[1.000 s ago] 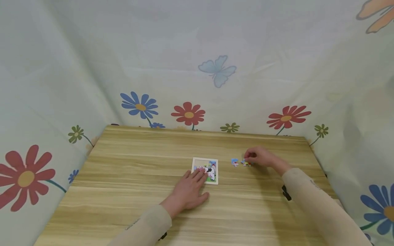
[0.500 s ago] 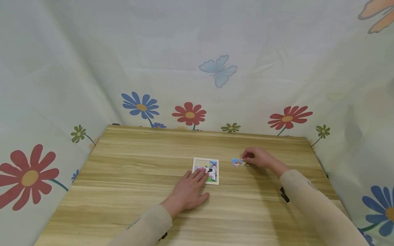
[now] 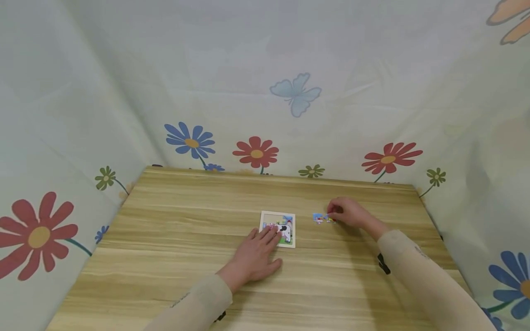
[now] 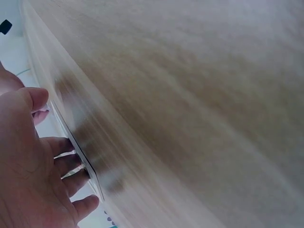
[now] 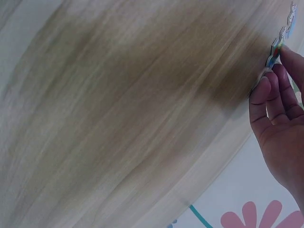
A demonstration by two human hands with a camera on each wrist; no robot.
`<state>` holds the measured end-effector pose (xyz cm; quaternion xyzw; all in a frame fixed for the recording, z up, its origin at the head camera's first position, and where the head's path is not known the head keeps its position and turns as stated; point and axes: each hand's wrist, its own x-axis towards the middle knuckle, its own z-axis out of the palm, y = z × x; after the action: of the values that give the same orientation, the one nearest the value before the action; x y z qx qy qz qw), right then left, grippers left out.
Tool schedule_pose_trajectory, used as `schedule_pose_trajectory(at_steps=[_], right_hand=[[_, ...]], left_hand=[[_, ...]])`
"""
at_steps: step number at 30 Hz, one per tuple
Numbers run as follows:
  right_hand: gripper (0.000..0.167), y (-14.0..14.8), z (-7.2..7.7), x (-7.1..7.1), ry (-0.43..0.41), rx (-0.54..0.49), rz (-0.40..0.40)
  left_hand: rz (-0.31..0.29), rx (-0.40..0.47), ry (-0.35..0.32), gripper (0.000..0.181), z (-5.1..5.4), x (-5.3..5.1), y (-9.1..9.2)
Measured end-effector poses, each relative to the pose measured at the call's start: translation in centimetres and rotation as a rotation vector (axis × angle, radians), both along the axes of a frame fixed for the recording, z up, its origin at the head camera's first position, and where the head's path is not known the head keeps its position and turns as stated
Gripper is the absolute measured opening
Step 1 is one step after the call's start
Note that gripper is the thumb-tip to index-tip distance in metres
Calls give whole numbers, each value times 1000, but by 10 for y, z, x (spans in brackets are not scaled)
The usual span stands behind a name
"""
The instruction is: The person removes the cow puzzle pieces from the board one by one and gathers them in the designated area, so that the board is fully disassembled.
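cow puzzle (image 3: 294, 230) partly blocked by straight left fingers (image 3: 267, 234); right fingers (image 5: 260, 92) pinch piece (image 5: 274, 55); flowered cloth (image 3: 223, 55) beyond.

No words, numbers or brand names can be read here, tbh. The closest thing to text is a slanted row of small dark marks (image 3: 180, 300) on the left sleeve (image 3: 203, 296), a bit back from the cuff, but it's way too blurred to be made out. A similar dark squiggle (image 3: 421, 252) can be seen on the right sleeve (image 3: 430, 280), also set back from the cuff, and that one can't be deciphered either. Whether letters or just some kind of design are shown on the sleeves can't be told from the head view.
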<state>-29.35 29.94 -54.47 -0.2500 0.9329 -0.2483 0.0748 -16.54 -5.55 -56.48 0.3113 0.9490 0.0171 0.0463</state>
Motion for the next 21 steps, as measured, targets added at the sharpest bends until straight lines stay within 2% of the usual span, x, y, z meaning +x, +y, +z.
schedule_pose_trajectory(at_steps=[9, 15, 21], right_hand=[[4, -2, 2, 6, 68, 1, 65], [6, -1, 3, 7, 40, -30, 45], [5, -2, 5, 5, 15, -33, 9]], left_hand=[[2, -3, -7, 77, 2, 1, 0], [6, -2, -19, 76, 8, 3, 1], [15, 15, -28, 75, 6, 1, 2]])
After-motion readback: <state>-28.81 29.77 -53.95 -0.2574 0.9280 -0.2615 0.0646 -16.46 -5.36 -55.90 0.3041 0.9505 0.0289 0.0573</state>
